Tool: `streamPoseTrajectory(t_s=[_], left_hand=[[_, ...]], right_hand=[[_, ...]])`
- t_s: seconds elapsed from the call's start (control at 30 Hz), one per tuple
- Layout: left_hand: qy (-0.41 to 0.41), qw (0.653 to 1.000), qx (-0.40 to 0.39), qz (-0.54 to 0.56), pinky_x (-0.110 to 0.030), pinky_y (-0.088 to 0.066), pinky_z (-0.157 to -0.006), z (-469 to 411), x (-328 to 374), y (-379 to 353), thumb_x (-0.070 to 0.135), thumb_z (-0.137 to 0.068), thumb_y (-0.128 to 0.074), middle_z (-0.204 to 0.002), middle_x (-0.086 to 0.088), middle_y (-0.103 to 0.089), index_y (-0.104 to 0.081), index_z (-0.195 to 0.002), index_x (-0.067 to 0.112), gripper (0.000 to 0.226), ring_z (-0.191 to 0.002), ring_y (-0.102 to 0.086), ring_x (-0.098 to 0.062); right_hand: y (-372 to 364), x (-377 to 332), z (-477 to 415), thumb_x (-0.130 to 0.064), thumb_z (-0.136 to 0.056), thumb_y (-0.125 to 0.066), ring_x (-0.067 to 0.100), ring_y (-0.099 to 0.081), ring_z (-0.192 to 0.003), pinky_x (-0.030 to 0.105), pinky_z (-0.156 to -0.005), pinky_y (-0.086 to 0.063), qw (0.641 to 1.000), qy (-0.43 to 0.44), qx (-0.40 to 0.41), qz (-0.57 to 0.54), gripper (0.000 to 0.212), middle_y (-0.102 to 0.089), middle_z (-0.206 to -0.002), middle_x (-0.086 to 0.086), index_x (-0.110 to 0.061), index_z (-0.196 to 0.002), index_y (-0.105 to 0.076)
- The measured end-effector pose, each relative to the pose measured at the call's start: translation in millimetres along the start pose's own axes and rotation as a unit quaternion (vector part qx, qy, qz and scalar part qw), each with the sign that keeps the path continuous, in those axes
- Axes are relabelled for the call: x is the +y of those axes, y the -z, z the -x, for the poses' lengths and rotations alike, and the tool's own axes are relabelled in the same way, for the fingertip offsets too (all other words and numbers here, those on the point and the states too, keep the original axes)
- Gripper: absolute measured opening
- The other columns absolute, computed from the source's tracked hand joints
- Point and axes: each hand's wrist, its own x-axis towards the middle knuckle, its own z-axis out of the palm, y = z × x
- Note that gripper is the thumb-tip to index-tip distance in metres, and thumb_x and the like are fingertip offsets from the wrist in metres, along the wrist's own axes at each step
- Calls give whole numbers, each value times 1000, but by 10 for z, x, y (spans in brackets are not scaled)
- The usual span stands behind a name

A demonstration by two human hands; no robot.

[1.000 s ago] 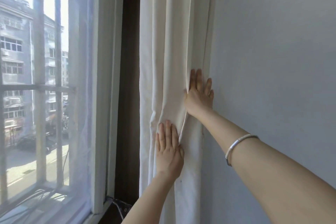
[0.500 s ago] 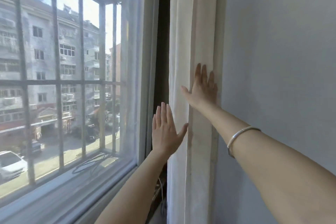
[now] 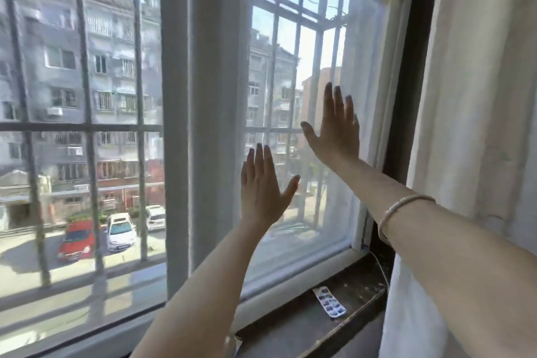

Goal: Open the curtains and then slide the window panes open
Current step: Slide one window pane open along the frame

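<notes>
The cream curtain [image 3: 476,113] hangs bunched at the right edge, clear of the glass. The right window pane [image 3: 290,46] has a white frame, and its thick left stile [image 3: 203,113] stands at the centre. The left pane [image 3: 87,113] fills the left side. My left hand [image 3: 263,189] is raised flat in front of the right pane with fingers spread, holding nothing. My right hand [image 3: 337,131], higher and further right, is also flat and open before the same pane, near its right frame edge. Whether either palm touches the glass is unclear. A silver bracelet [image 3: 404,209] circles my right wrist.
A dark stone sill [image 3: 357,296] runs under the right pane, with a blister pack of pills [image 3: 329,301] and a thin white cable [image 3: 380,267] on it. Metal security bars [image 3: 136,96] stand outside the glass. A dark frame post [image 3: 415,67] separates window and curtain.
Both hands left the curtain and swung left to the right window pane. The view turned left, so the curtain now sits at the right edge.
</notes>
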Motion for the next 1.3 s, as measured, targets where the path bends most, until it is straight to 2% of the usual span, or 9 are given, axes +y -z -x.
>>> streamPoseTrajectory(t_s=[0.23,0.5,0.67,0.8,0.87,0.93,1.0,1.13,1.3], left_hand=[[39,993,54,-102,-35,1,-115,235,-1178,1322,51,-87,-40,-155,-13,-5,-1,-143,5,82,-143,1,-25],[106,971,107,-187,-34,6,-114,739,-2369,2773,52,-88,-38,-154,-15,3,1,-143,5,82,-142,5,-27],[165,949,133,-234,-32,7,-114,1060,-2905,3479,59,-80,-22,-155,-12,7,5,-143,9,85,-143,7,-23],[230,931,144,-244,-32,6,-115,1327,-3188,3768,58,-78,-23,-154,-11,10,8,-142,9,87,-142,8,-22],[266,918,149,-254,-30,8,-113,1468,-3334,3888,60,-76,-20,-150,-8,20,12,-141,9,89,-142,11,-21],[294,908,153,-256,-28,11,-112,1567,-3457,3963,67,-75,-13,-141,-2,30,17,-140,9,92,-141,14,-20],[310,900,153,-264,-26,13,-109,1646,-3534,3998,76,-71,-5,-140,0,30,18,-140,8,99,-141,14,-19],[313,903,137,-262,-23,17,-105,1667,-3748,4130,51,-89,-34,-151,-10,22,18,-140,8,85,-141,15,-21],[254,918,168,-256,-22,19,-106,1518,-3874,4200,44,-88,-42,-149,-10,25,20,-137,9,86,-141,15,-23]], right_hand=[[-247,-1654,196,-40,-91,-45,27,-1,-145,45,-115,-11,992,66,-13,-108,76,-1,-158,4,-19,-147,1],[-361,-3492,578,-39,-91,-44,25,5,-144,42,-115,-2,964,160,-29,-212,77,5,-157,4,-20,-147,6],[-370,-4447,820,-40,-91,-45,26,7,-144,40,-115,1,939,231,-60,-246,79,8,-157,6,-18,-146,7],[-388,-4922,923,-43,-91,-43,27,10,-143,42,-115,2,923,288,-82,-243,80,11,-157,5,-19,-146,8],[-398,-5168,945,-44,-91,-43,28,11,-143,43,-115,2,910,318,-93,-250,80,12,-156,5,-20,-146,9],[-402,-5367,967,-45,-91,-42,29,11,-143,44,-115,2,899,347,-97,-249,80,12,-156,5,-21,-146,9],[-424,-5540,970,-46,-91,-42,30,12,-143,45,-115,1,892,367,-96,-245,79,12,-156,4,-23,-146,9],[-452,-5895,976,-46,-90,-44,33,16,-141,48,-114,1,884,391,-98,-238,78,16,-156,1,-28,-146,8],[-461,-6239,1084,-47,-85,-52,40,18,-139,52,-113,1,898,345,-107,-251,90,27,-152,9,-30,-145,13]])
